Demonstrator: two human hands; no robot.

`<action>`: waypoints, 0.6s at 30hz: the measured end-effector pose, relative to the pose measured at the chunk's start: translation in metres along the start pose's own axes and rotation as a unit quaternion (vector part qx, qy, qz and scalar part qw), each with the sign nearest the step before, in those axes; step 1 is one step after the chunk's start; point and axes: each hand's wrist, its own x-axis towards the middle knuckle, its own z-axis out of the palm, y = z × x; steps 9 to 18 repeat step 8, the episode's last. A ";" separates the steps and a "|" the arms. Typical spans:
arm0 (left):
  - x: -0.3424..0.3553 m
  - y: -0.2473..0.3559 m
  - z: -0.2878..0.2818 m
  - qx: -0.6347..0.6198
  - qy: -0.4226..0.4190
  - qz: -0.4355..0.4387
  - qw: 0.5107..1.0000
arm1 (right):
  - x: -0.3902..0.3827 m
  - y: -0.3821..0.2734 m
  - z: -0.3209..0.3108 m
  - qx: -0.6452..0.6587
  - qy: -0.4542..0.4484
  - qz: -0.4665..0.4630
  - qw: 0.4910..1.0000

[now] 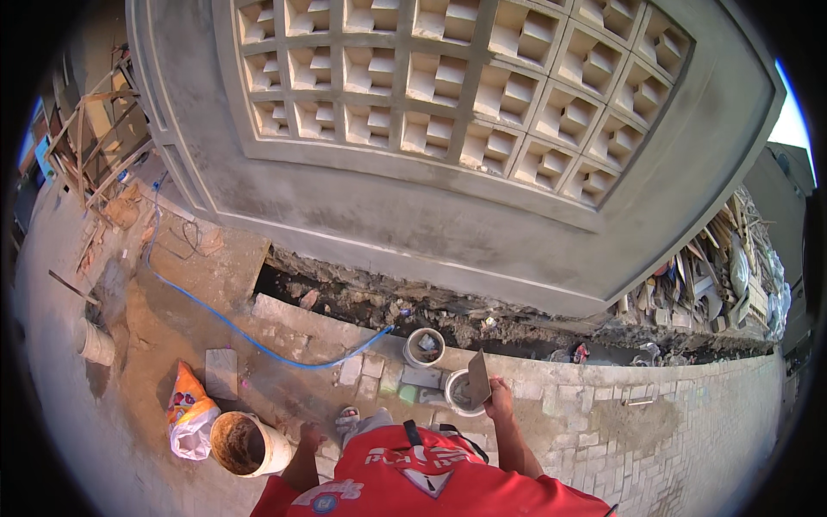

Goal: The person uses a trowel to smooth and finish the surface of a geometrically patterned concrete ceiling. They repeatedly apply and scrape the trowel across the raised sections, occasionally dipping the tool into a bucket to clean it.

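Blue hose (224, 320), grey grid-patterned wall (448, 77), red shirt (431, 482), orange-white bag (189, 409)

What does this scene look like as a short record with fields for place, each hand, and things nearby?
place: paved ground beside a grey wall
right hand: holds a trowel over a small bucket
left hand: lowered, near a big bucket
nearby: blue hose, second small bucket, plastic bag, trench
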 end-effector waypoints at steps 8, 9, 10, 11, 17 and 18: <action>-0.065 -0.055 0.116 0.038 -0.026 -0.024 0.999 | 0.024 -0.009 -0.122 0.017 -0.082 0.084 0.993; -0.065 -0.055 0.116 0.038 -0.026 -0.024 0.999 | 0.024 -0.009 -0.122 0.017 -0.082 0.084 0.993; -0.065 -0.055 0.116 0.038 -0.026 -0.024 0.999 | 0.024 -0.009 -0.122 0.017 -0.082 0.084 0.993; -0.065 -0.055 0.116 0.038 -0.026 -0.024 0.999 | 0.024 -0.009 -0.122 0.017 -0.082 0.084 0.993; -0.065 -0.055 0.116 0.038 -0.026 -0.024 0.999 | 0.024 -0.009 -0.122 0.017 -0.082 0.084 0.993; -0.065 -0.055 0.116 0.038 -0.026 -0.024 0.999 | 0.024 -0.009 -0.122 0.017 -0.082 0.084 0.993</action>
